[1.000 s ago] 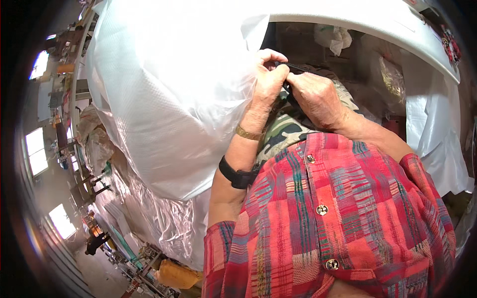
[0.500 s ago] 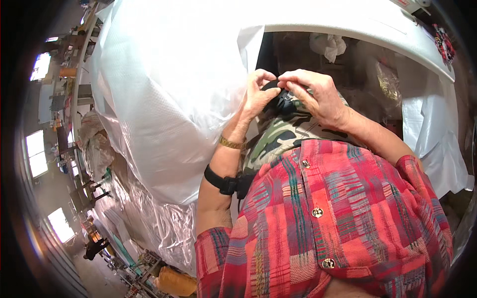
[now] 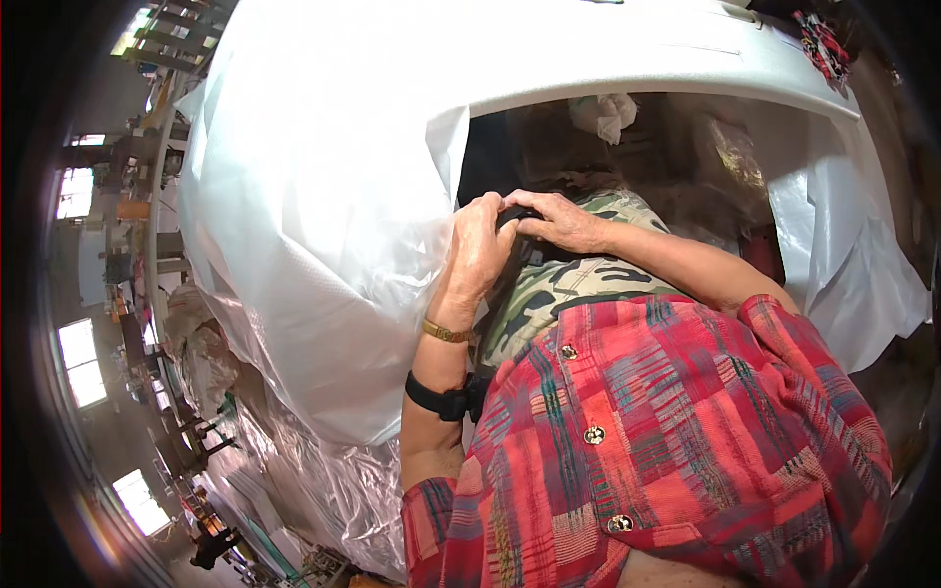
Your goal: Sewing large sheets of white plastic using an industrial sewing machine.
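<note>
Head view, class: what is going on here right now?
A person in a red plaid shirt has both hands raised together at a small dark object, too hidden to identify. The left hand cups it from the side, and the right hand lies over its top. Below the hands is camouflage-patterned cloth. A large white plastic sheet hangs right beside the left hand, draped from a white surface above.
</note>
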The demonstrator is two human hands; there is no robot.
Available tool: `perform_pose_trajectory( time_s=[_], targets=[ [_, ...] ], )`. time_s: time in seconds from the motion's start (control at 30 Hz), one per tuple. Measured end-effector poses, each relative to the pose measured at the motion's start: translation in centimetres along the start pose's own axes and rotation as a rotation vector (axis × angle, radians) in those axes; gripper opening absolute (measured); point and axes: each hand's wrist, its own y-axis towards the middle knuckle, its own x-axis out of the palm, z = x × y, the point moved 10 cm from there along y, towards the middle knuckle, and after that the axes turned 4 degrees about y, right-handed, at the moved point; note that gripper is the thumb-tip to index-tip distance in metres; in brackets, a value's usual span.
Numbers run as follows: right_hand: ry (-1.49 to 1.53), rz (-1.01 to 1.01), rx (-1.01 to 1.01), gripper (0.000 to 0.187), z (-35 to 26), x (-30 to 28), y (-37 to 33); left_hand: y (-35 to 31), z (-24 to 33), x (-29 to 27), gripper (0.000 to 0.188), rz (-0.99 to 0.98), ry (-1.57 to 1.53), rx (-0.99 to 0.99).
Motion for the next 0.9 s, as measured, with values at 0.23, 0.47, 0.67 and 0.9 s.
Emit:
perform_pose_trajectory(
  time_s=[0.23, 0.47, 0.67, 0.9],
  targets=[
    [0.270, 0.232, -0.099, 0.029, -7.5, -6.4, -2.2, -0.9, 1.7, -8.0, 0.020, 0.178, -0.292, -0.233],
    [0.047, 0.486, -0.163, 0.044, -15.4, -20.8, -10.6, -1.0, 5.3, -8.2, 0.014, 0.049, -0.897, -0.250],
    [0.291, 0.492, 0.536, 0.017, 7.9, -19.4, -23.9, -1.3, 4.0, -6.6, 0.015, 0.006, -0.846, -0.290],
    [0.754, 1.246, 0.923, 0.030, 28.5, -12.6, -46.5, -0.8, 3.1, -3.2, 0.015, -0.090, -0.766, -0.323]
  ],
)
